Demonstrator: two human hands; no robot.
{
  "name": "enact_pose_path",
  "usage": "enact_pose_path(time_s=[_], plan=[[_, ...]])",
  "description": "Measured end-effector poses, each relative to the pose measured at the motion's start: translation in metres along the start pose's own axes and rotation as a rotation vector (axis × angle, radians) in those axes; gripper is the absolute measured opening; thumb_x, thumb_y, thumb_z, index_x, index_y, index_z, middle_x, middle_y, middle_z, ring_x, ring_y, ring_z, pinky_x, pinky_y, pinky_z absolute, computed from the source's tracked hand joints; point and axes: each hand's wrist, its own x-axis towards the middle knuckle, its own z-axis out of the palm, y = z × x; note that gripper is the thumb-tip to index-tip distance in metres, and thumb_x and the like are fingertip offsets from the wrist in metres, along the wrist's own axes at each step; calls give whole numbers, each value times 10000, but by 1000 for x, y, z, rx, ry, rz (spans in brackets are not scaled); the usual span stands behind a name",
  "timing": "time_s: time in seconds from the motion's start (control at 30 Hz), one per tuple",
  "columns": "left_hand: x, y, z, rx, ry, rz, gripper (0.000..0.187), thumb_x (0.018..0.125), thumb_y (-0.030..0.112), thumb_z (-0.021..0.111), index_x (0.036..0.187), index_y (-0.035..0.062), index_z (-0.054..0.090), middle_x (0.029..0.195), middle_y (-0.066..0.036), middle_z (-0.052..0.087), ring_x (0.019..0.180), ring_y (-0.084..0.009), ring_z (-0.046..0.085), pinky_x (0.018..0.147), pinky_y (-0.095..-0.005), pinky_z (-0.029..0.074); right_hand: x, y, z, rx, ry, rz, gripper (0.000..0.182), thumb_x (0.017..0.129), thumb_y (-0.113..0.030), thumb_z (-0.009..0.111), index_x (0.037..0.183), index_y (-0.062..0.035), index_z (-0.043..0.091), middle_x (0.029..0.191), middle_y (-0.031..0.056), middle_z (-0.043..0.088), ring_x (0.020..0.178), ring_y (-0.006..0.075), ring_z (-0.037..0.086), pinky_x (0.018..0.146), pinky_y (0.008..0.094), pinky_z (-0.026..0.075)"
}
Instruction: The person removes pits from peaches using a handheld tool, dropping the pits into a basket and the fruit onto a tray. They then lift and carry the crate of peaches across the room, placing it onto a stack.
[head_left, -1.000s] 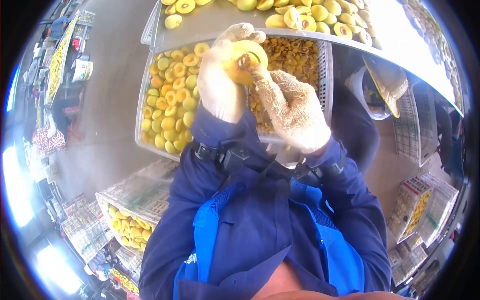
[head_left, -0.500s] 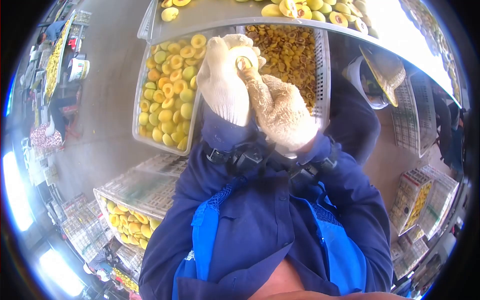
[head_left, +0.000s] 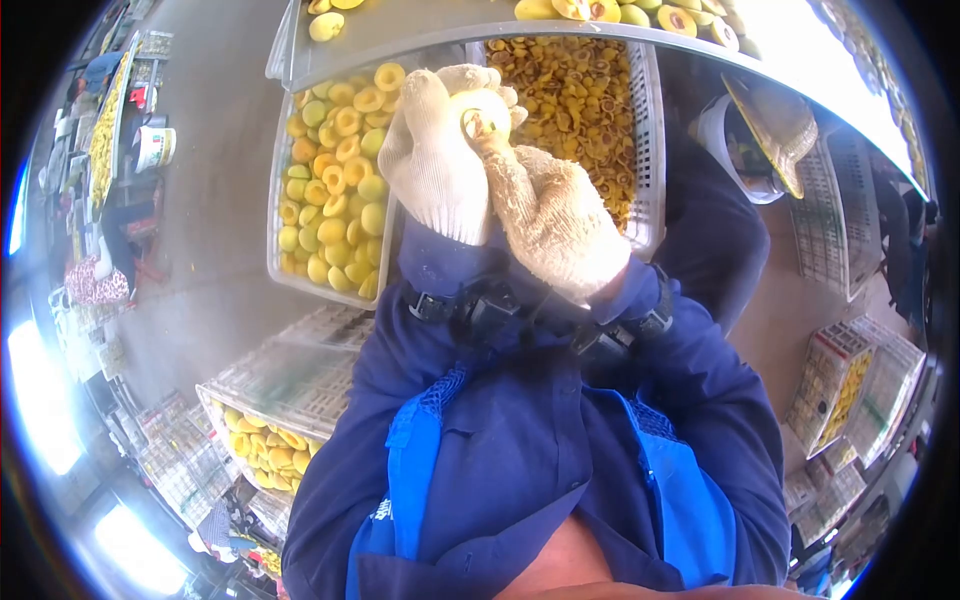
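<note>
My left hand (head_left: 432, 160), in a white knit glove, is closed around a pale yellow peach half (head_left: 492, 103), cut side facing me. My right hand (head_left: 562, 220), in a worn, stained glove, is curled up with its extended thumb or finger at the reddish pit hollow. Whatever it grips there is too small to make out. Below my left hand is a plastic crate (head_left: 274, 225) filled with yellow-green peach halves. Beneath and beyond my right hand stands a crate (head_left: 650, 150) of brown-orange pits and scraps.
A raised tray edge (head_left: 400, 55) with cut peaches crosses the front. At right are a white bucket (head_left: 712, 140) and a straw hat (head_left: 780, 130). A stacked crate (head_left: 290, 375) with peach halves stands at my lower left. Other people sit at the far left.
Both hands stay together on the peach half, shifted slightly left and up in view. My right thumb or finger has moved a little at the pit hollow. The view itself has shifted slightly.
</note>
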Motion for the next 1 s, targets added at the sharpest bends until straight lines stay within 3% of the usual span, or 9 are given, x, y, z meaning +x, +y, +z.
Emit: enact_pose_path(time_s=[0.1,0.2,0.3,0.4,0.5,0.6,0.73,0.87,1.0], plan=[[1,-1,0,115,-17,24,564,1113,486,594,1055,-63,707,992,-197,749,821,-327,749,738,-442,644,1,5,-2,-6,-20,-24,359,1126,-314,591,1113,2,762,817,276,696,762,428,717,685,468,550],[1,2,-1,253,-37,-26,603,1126,510,546,1038,-63,709,941,-195,755,789,-318,747,730,-433,644,5,14,-6,44,-70,-156,418,1132,-350,583,1040,18,759,715,199,691,638,323,690,604,418,520],[14,6,-3,222,-153,-152,626,1134,521,510,1031,-63,712,894,-195,756,767,-306,746,722,-415,638,2,15,-20,396,-239,281,535,1129,-454,572,933,15,739,611,79,622,512,169,574,500,334,414],[33,11,-12,149,-397,-265,591,1106,498,606,972,-61,741,916,-193,770,754,-262,741,725,-378,608,4,21,-32,730,-367,409,600,1089,-544,605,838,-8,702,538,-34,475,435,64,369,444,266,251],[41,14,-11,227,-583,-316,601,1094,507,632,933,-59,753,914,-182,773,805,-255,751,748,-370,608,7,31,-40,806,-422,369,565,1095,-505,603,864,1,703,536,-33,482,419,63,372,430,253,265],[44,13,-9,336,-717,-156,610,1096,511,629,927,-62,755,919,-177,776,820,-246,754,752,-359,605,9,57,-41,1013,-460,400,508,1109,-460,582,957,10,700,604,11,547,442,87,429,440,253,338],[31,-17,-5,71,-545,35,655,1105,528,604,897,-79,739,909,-184,770,810,-253,752,753,-369,604,15,73,-39,1290,-434,473,422,1106,-399,590,1139,13,675,826,117,671,639,200,612,555,319,499],[29,-16,10,-416,-137,-493,638,1146,524,451,1016,-46,707,989,-214,731,825,-349,726,744,-450,613,1,103,-22,1500,-479,280,408,1040,-375,697,1163,12,657,908,154,696,761,258,667,663,375,556],[34,-17,-5,-492,-179,-527,609,1112,521,414,1059,-3,718,1052,-206,743,949,-408,730,856,-551,619,11,120,-42,1416,-446,316,381,1044,-372,695,1097,3,659,866,122,653,766,274,663,687,408,552]])
